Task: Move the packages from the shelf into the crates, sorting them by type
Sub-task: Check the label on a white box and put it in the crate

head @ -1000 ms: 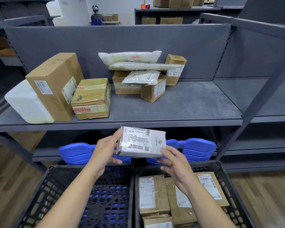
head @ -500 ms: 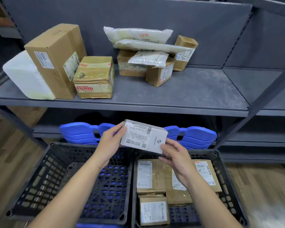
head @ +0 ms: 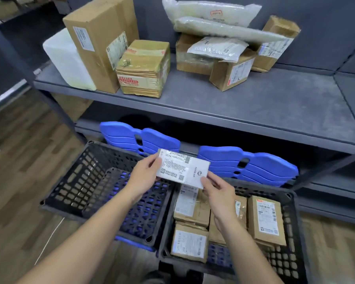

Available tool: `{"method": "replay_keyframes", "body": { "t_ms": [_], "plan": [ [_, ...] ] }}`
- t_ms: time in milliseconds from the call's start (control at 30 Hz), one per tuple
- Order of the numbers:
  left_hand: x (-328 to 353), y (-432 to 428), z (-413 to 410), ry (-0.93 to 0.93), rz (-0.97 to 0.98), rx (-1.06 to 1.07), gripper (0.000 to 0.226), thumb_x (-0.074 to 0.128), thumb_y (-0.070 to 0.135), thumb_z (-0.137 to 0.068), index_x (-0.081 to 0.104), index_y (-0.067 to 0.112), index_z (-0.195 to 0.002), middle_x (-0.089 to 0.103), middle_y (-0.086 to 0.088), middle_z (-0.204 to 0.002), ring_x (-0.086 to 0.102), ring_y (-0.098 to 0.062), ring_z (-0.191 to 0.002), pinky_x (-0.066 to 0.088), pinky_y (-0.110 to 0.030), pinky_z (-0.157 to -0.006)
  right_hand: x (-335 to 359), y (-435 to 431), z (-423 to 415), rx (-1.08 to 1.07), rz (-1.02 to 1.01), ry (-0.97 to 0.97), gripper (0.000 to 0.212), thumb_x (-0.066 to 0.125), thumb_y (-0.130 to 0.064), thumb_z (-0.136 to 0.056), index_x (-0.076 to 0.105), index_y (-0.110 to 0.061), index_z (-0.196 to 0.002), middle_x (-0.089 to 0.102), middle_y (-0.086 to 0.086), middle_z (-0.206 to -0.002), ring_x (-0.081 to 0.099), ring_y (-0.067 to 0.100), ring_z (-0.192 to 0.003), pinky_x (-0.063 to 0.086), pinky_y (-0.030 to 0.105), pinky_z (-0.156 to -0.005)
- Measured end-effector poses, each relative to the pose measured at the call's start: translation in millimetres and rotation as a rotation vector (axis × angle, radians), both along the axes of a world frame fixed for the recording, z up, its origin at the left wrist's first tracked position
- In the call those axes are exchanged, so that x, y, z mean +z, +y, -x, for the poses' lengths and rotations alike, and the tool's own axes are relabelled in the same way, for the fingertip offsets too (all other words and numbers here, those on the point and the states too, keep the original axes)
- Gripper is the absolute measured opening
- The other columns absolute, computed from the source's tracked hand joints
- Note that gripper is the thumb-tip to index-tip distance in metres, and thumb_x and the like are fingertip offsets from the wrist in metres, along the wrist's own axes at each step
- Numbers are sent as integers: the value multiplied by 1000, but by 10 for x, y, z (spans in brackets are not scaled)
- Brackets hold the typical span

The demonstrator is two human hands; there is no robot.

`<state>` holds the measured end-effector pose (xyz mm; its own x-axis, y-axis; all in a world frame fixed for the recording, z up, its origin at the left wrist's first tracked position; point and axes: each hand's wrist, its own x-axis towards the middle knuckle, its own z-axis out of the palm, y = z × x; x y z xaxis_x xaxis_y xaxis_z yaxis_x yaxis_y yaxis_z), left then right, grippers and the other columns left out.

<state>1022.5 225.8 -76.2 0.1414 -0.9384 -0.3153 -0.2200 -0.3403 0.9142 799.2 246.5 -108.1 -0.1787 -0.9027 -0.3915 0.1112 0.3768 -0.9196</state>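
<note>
with your left hand (head: 143, 177) and right hand (head: 217, 191) each pinching an end of the white package (head: 182, 170) above the seam between the crates, lower it flat into the left crate (head: 70, 181), probably, since the right crate (head: 293, 232) holds brown cardboard boxes (head: 266, 218).

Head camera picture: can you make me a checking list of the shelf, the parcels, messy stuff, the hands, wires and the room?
Surface: grey shelf, parcels at its back and left.
Job's things: white package held over where left crate and right crate meet; brown boxes in the right crate; cardboard boxes, plastic mailers and a white block on the shelf.
Clutter: blue panels behind the crates.
Hands: left hand and right hand both hold the white package.
Cables: thin pale line on the floor, maybe a cord.
Surroundings: wooden floor.
</note>
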Motion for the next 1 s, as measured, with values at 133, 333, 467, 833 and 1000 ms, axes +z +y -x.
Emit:
{"method": "replay_keyframes", "body": {
  "t_ms": [133, 333, 467, 833, 1000],
  "plan": [
    [-151, 115, -75, -102, 35, 93, 29, 58, 29, -107, 67, 21, -134, 72, 12, -118, 69, -12, -111, 56, -45, -102, -141, 29, -165, 23, 23, 69, 30, 71, -13, -98, 76, -21, -126, 79, -9, -114, 74, 5, -104, 56, 22, -91],
    [-424, 295, -481, -191, 33, 183, 30, 65, 30, -103, 66, 26, -132, 71, 10, -118, 67, -8, -108, 56, -46, -100, -254, 105, -581, 157, -31, 125, 26, 71, -17, -97, 70, -20, -123, 73, -15, -113, 68, -2, -102, 54, 17, -90],
    [-806, 210, -918, -207, -45, -27, 67, 80, 11, -88, 51, 41, -141, 67, 17, -131, 64, -6, -122, 53, -44, -107, -427, 29, -969, 252, -74, 75, 40, 72, -9, -95, 64, -20, -133, 72, -14, -121, 70, 5, -113, 53, 36, -108],
    [-2198, -313, -1442, -115, -136, -229, 93, 89, 5, -72, 47, 51, -141, 69, 28, -123, 64, -1, -121, 54, -45, -107, -1504, -357, -1983, 262, -304, 461, 77, 70, -24, -94, 30, -17, -159, 35, 8, -151, 59, 13, -107, 43, 24, -88],
    [-2957, -470, -1387, -116, -168, -224, 97, 88, 46, -68, 41, 38, -153, 69, 15, -133, 65, -8, -124, 54, -40, -106, -2228, -617, -2244, 275, -440, 572, 80, 67, -29, -96, 24, -11, -161, 19, 17, -165, 36, 33, -147, 46, 33, -103]
  ]
}}
